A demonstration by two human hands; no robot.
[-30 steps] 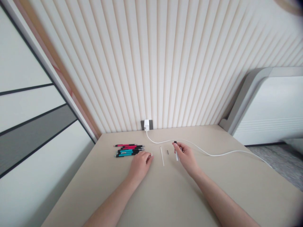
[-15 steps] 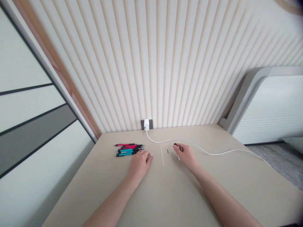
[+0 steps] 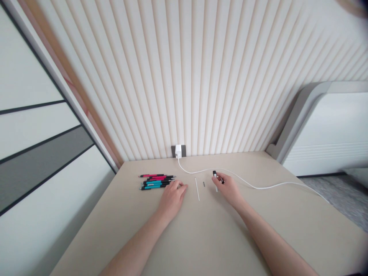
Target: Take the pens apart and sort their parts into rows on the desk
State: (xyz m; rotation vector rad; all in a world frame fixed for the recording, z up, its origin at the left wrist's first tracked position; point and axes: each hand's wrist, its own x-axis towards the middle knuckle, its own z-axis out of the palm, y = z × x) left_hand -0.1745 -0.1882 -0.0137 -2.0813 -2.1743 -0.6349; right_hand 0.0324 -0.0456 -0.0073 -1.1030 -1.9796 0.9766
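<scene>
My left hand [image 3: 171, 197] rests palm down on the table, its loosely spread fingers at the right ends of several pens [image 3: 155, 184] with red-and-black and teal-and-black barrels. I make out nothing held in it; the space under the fingers is hidden. Fingers bent, my right hand [image 3: 228, 188] grips a small black-and-white piece [image 3: 214, 174], its black end upward. Part of what this hand holds is covered by the fingers. Between both hands lie a thin white stick [image 3: 197, 188] and a tiny grey piece [image 3: 204, 184].
A white charger [image 3: 178, 151] is plugged into a dark socket at the ribbed wall [image 3: 184, 76]. Its white cable [image 3: 258, 188] runs across the beige table [image 3: 195, 237], behind my right hand, and over the right edge. A grey-white headboard [image 3: 330, 130] stands at right.
My right hand has turned a little, so more of the black-and-white piece shows. The fingers of my left hand have shifted slightly right, and the pale tip beside its thumb no longer shows.
</scene>
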